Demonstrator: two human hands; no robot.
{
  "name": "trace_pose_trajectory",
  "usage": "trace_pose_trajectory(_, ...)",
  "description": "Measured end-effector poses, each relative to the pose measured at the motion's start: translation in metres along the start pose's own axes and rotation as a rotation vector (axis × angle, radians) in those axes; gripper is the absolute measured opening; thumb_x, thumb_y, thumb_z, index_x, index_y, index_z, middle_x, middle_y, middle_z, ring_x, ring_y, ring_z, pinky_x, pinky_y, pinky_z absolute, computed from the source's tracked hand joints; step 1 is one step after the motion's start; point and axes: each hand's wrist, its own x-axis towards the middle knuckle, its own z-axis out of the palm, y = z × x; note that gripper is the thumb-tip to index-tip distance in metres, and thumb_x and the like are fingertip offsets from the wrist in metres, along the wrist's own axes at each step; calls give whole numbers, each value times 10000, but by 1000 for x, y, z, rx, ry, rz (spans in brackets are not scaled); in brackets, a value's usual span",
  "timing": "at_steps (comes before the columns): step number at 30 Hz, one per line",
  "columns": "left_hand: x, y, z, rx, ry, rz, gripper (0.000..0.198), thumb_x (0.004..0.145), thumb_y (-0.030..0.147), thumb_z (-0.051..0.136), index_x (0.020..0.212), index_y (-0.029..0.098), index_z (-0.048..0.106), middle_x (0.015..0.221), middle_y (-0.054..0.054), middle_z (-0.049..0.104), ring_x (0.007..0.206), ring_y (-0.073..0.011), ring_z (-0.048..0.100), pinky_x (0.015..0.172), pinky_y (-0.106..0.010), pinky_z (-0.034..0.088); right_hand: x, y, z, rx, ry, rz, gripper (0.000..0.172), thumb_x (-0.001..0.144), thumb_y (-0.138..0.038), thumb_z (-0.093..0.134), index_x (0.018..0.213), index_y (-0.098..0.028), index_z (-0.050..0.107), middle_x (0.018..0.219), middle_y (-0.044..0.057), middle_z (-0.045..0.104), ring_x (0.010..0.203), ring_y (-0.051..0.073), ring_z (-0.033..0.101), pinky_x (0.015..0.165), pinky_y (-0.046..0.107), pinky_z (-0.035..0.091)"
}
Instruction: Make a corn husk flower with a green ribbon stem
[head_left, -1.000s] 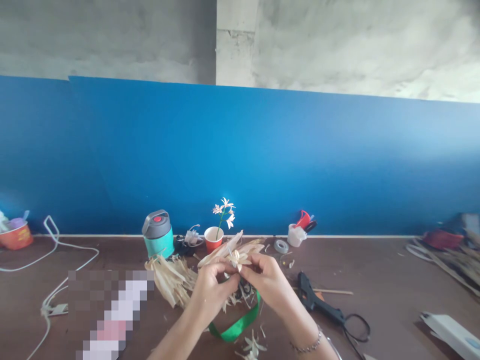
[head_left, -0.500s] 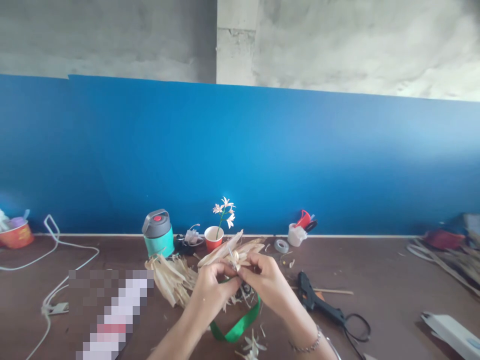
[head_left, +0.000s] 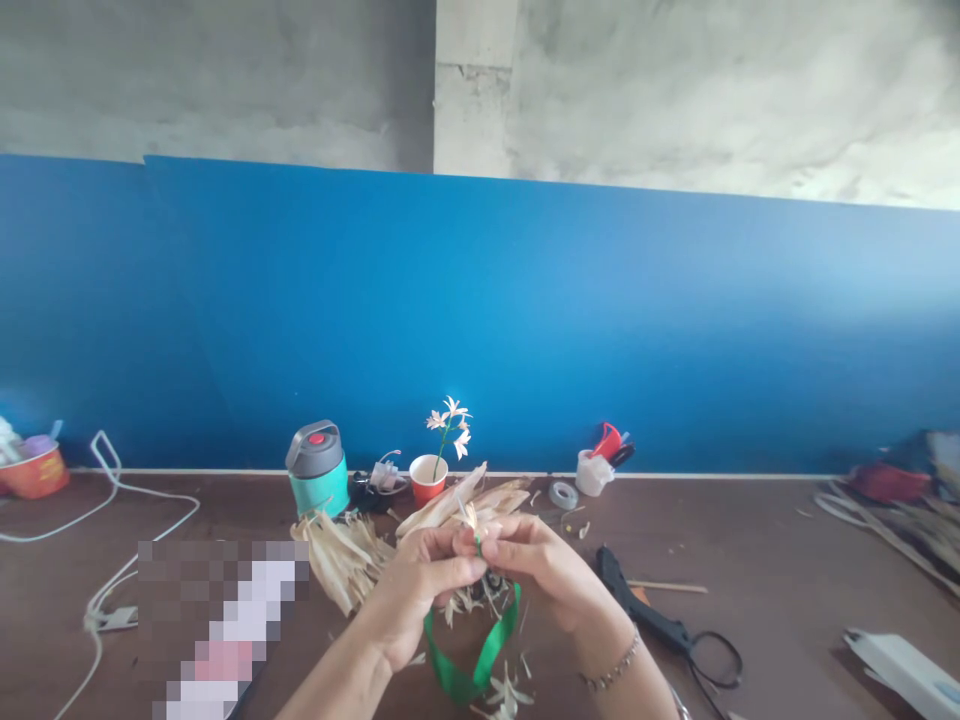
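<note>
Now, husk flower [head_left: 471, 517]: sitting at lower centre of frame.
Left hand [head_left: 416, 585] and right hand [head_left: 541, 562]: fingers are pinching its base.
Green ribbon [head_left: 491, 650]: looping below them, probably needing flat, even tension.

Green along the ribbon [head_left: 465, 688]; pale cream on the held flower [head_left: 471, 517] and the husks [head_left: 343, 562]; teal below grey on the far flask [head_left: 321, 488]; black over the glue gun [head_left: 651, 618]; brown across the counter [head_left: 787, 570].
</note>
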Motion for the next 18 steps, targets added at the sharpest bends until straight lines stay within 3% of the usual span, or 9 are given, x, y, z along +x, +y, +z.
trace_pose_trajectory(7, 0, -3, 0, -4, -24, -65, 203, 554, 290, 727, 568, 171, 563, 516, 46, 400, 503, -76, 205, 499, -263, 105, 0, 2, -8, -27, -50, -30, 221, 679, -343, 789, 702, -131, 728, 659, 15, 628, 632, 114, 520, 669, 246, 384)
trace_pose_trajectory(12, 1, -6, -2, 11, -12, -32, 167, 549, 265, 696, 548, 173, 557, 541, 40, 412, 499, -76, 234, 484, -258, 125, -1, -1, -7, -79, -54, -39, 256, 685, -374, 778, 707, -128, 710, 652, 11, 611, 625, 115, 494, 654, 249, 365)
trace_pose_trajectory(18, 2, -1, 2, 225, 49, 77, 211, 629, 299, 656, 533, 173, 516, 590, 23, 472, 545, -99, 367, 536, -247, 281, 2, 2, -5, -192, 87, -48, 325, 659, -431, 766, 702, -120, 682, 666, 18, 609, 635, 119, 492, 649, 256, 352)
